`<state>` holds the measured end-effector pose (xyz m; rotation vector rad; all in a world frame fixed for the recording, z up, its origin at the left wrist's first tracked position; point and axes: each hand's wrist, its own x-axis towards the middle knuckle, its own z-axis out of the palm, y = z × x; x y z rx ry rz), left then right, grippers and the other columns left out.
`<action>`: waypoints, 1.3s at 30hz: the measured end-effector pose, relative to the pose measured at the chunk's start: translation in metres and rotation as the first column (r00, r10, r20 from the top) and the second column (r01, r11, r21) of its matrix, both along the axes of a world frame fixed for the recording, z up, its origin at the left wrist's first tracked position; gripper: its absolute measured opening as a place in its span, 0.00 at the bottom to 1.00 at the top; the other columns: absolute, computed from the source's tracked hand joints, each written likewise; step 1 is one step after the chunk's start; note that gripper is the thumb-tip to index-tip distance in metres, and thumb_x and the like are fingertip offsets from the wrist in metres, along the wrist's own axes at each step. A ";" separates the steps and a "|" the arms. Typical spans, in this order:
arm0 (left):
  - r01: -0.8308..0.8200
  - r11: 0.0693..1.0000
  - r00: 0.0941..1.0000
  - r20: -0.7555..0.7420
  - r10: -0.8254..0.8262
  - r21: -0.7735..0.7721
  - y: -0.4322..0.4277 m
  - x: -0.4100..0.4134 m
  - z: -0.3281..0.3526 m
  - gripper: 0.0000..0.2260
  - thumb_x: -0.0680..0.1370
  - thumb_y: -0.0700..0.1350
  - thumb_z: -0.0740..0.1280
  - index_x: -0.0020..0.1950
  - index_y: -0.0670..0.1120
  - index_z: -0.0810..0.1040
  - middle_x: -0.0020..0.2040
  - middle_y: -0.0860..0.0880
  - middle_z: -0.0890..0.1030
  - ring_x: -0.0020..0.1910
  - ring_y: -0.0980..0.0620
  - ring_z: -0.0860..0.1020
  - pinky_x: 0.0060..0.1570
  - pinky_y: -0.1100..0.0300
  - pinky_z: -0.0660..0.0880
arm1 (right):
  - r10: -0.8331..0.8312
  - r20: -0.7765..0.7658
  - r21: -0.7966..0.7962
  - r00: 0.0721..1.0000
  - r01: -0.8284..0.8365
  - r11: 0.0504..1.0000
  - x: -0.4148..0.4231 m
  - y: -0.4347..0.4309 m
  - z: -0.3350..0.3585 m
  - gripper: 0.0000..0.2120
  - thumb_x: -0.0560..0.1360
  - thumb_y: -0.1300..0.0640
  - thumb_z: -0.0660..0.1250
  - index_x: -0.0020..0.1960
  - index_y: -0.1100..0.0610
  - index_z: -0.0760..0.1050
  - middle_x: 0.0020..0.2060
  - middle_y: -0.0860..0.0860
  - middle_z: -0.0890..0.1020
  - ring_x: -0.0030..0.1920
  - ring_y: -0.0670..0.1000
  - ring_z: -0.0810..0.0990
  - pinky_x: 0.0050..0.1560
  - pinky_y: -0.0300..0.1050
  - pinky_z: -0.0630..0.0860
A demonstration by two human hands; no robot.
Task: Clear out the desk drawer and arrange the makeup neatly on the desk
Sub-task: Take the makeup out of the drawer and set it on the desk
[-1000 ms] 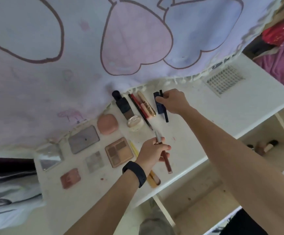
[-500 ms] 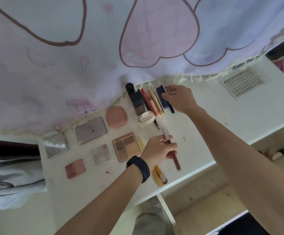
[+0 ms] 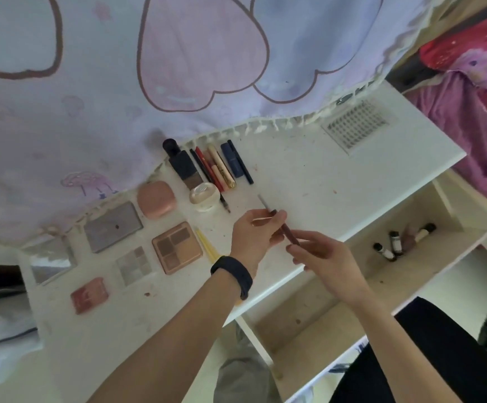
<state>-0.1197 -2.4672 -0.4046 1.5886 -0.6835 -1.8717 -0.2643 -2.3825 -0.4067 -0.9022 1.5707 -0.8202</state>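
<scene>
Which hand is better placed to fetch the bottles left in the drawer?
Right, probably. The right hand is nearer the bottles at the right end of the drawer and only touches the end of the pencil, while the left hand grips it.

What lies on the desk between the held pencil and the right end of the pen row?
Nothing visible. The left hand and right hand hold the pencil above bare desk, and nothing lies on the stretch up to the black pen.
</scene>
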 end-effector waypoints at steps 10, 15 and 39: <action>0.980 0.127 -0.123 0.972 -0.198 0.150 -0.006 0.028 -0.041 0.29 0.84 0.58 0.50 0.82 0.51 0.46 0.83 0.50 0.46 0.81 0.47 0.47 0.76 0.42 0.47 | -0.200 -0.440 -0.124 0.876 0.162 0.979 -0.002 -0.091 -0.031 0.12 0.80 0.49 0.67 0.61 0.46 0.83 0.44 0.43 0.86 0.42 0.43 0.82 0.44 0.33 0.73; 0.968 0.072 -0.222 0.953 -0.207 0.241 -0.003 0.035 -0.044 0.30 0.85 0.59 0.45 0.80 0.51 0.33 0.80 0.51 0.34 0.80 0.48 0.37 0.76 0.41 0.39 | -0.068 -0.625 -0.193 0.778 -0.069 0.979 0.016 -0.147 -0.032 0.12 0.79 0.52 0.65 0.59 0.51 0.83 0.45 0.50 0.87 0.47 0.53 0.83 0.50 0.42 0.77; 0.982 0.189 0.029 0.967 -0.252 0.020 0.017 -0.015 -0.032 0.26 0.82 0.49 0.56 0.80 0.50 0.55 0.81 0.48 0.55 0.80 0.47 0.52 0.78 0.47 0.52 | -0.351 -0.396 -0.149 0.848 0.318 0.936 -0.067 0.027 -0.035 0.10 0.80 0.56 0.67 0.56 0.44 0.82 0.49 0.37 0.82 0.49 0.36 0.80 0.50 0.30 0.76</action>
